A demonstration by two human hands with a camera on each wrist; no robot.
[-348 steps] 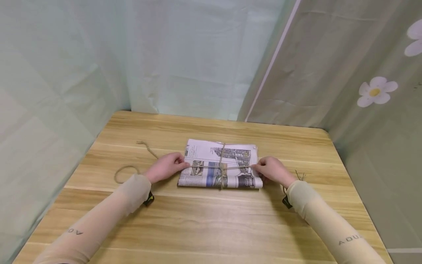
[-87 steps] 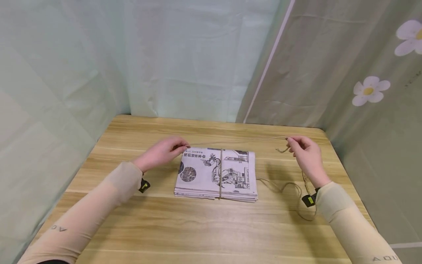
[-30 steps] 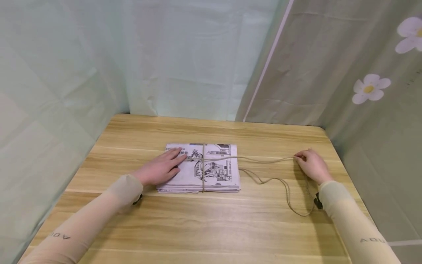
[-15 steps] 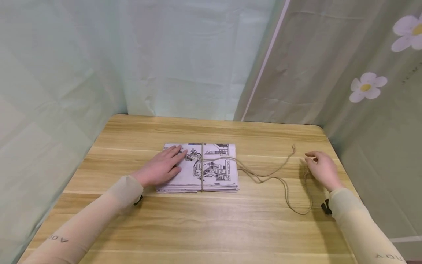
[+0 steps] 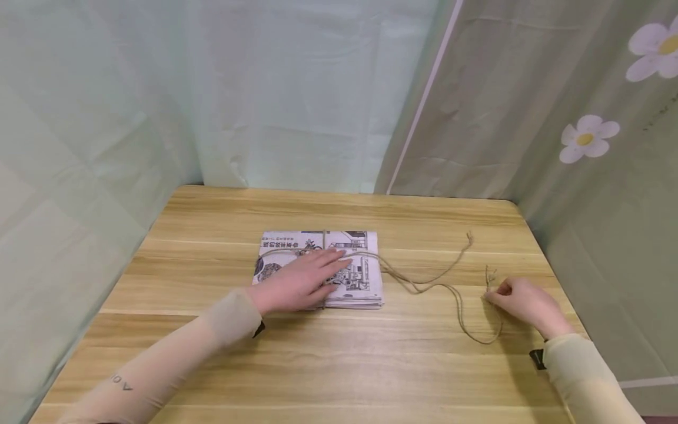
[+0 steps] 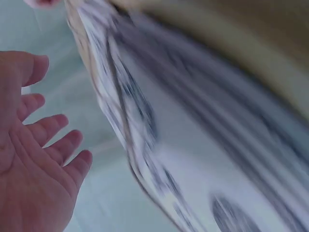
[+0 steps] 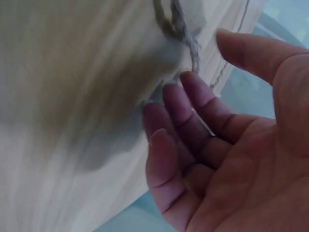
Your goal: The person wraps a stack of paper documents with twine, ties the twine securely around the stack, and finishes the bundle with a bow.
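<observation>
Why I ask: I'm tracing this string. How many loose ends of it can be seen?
2: one string end on the table, right of the newspapers; the other end just beyond the right hand. More could be hidden under the newspapers or left hand.

"What writing is showing on the newspapers [image 5: 365, 277]?"

"A Chinese headline [image 5: 281, 244] is running along the upper left of the top page, reading 线的效率革命. A smaller line above it is appearing too tiny to read."

"And elsewhere?"

"The left sleeve [image 5: 177, 353] is carrying partial dark letters: an O, and a shape like A or V. Faint lettering [image 5: 660, 119] is blurring illegibly on the right-hand curtain [image 5: 609, 235]."
</observation>
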